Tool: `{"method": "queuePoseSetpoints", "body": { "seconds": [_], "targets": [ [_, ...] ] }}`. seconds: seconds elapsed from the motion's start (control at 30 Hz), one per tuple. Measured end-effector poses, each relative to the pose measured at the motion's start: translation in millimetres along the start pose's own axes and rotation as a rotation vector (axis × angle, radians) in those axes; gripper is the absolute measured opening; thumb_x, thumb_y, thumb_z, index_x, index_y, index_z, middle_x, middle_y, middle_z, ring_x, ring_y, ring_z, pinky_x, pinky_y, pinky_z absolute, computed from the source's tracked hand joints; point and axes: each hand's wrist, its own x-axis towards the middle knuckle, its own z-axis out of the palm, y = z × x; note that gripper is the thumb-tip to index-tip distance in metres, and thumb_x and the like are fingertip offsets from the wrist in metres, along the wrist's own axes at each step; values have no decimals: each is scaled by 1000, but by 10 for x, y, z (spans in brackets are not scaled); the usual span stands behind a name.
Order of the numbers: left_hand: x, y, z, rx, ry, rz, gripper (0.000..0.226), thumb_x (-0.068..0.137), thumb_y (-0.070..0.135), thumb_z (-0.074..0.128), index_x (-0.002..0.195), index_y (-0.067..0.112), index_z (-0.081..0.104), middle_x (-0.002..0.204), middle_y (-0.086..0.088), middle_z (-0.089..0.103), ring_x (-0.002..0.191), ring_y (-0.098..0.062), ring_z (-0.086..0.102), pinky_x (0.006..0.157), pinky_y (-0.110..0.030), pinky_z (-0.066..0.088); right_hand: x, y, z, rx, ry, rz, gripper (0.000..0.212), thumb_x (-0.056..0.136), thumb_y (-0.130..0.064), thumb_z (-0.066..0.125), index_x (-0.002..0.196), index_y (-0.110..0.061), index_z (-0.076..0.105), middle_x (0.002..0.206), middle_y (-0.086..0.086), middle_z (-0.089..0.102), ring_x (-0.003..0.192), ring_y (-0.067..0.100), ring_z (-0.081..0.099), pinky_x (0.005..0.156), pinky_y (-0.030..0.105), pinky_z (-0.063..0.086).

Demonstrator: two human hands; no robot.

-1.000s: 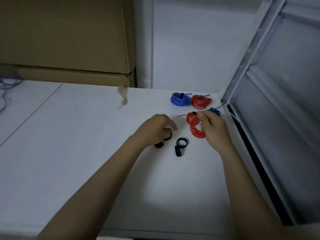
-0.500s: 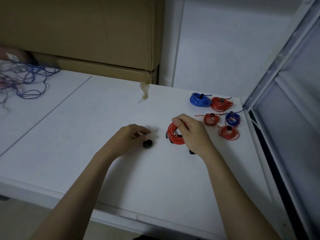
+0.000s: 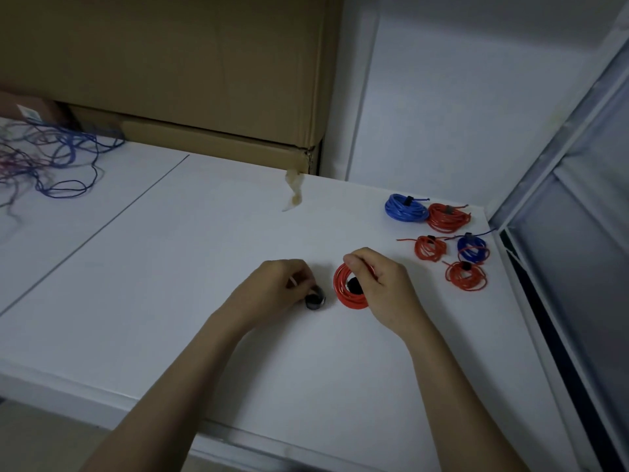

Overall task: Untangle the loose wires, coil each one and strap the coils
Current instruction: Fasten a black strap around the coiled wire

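My right hand grips a red wire coil that lies on the white table, thumb and fingers curled over its right side. A black strap shows inside the coil, partly under my fingers. My left hand pinches a second rolled black strap just left of the coil. Several strapped coils lie at the far right: a blue coil, a red coil, a small red coil, a small blue coil and another red coil.
A tangle of loose blue and purple wires lies at the far left of the table. Cardboard boxes stand along the back wall, with a scrap of tape hanging from one corner. A window frame borders the table's right edge.
My right hand carried the red coil from beside the strapped coils leftward to the table's middle. My left hand has stayed on the black strap. The view has swung left, showing the tangle.
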Motion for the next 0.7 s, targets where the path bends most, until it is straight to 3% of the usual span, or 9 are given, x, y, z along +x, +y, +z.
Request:
{"method": "queuePoseSetpoints", "body": {
  "seconds": [0.17, 0.27, 0.37, 0.47, 0.6, 0.7],
  "targets": [
    [117, 210, -4, -154, 276, 132, 9, 95, 20, 57, 89, 18, 64, 71, 13, 68, 63, 1, 64, 61, -19, 51, 49, -117, -13, 100, 33, -12, 17, 96, -29, 51, 85, -35, 62, 79, -17, 64, 81, 3, 61, 73, 14, 47],
    [179, 322, 30, -186, 359, 230, 8, 95, 18, 57, 95, 12, 62, 66, 14, 63, 62, 1, 64, 61, -19, 52, 88, -182, -4, 160, 60, 34, 15, 97, -28, 50, 97, -34, 64, 92, -15, 67, 93, 6, 63, 83, 22, 51],
    [234, 374, 36, -226, 394, 304, 9, 95, 18, 57, 98, 11, 61, 64, 14, 61, 61, 0, 63, 60, -18, 51, 101, -223, -20, 195, 47, 54, 18, 97, -29, 49, 99, -39, 64, 91, -19, 67, 93, 0, 62, 83, 19, 48],
    [283, 439, 24, -422, 359, 343, 4, 95, 15, 58, 94, 14, 62, 72, 13, 63, 67, -3, 64, 60, -15, 50, 106, -281, -39, 213, 71, 21, 19, 97, -27, 50, 91, -36, 65, 79, -19, 66, 81, -2, 61, 74, 12, 45],
    [342, 525, 6, -790, 243, 154, 7, 90, 17, 64, 95, 13, 60, 77, 6, 65, 70, -16, 67, 61, -27, 56, 98, -319, -51, 252, 159, -18, 17, 97, -21, 51, 97, -25, 67, 83, -14, 67, 83, 1, 61, 76, 13, 44],
    [351, 542, -53, -982, -32, -20, 27, 79, 37, 66, 90, 12, 60, 75, 2, 63, 66, -10, 64, 66, -24, 54, 75, -351, -64, 264, 165, -54, 18, 97, -18, 52, 100, -28, 66, 88, -14, 69, 88, 2, 62, 80, 13, 44]
  ]
}}
